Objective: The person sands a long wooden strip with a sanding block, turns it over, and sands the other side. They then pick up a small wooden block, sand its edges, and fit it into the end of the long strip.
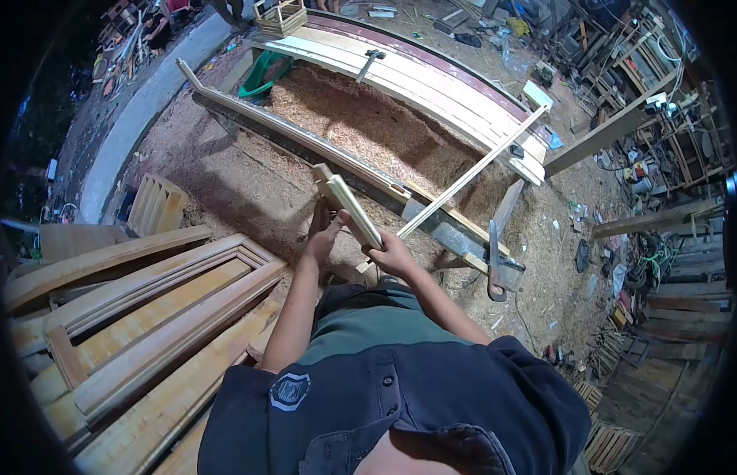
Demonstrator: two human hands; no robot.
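The left hand (327,235) and the right hand (392,257) both hold the short wood (355,210), to the left of the saw (494,265). In my opinion, the grip should be firm and even, with the wood well apart from the saw.

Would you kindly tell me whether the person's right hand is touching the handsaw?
Apart. The head view shows the right hand at the lower end of the wooden piece, with a clear gap between that hand and the handsaw.
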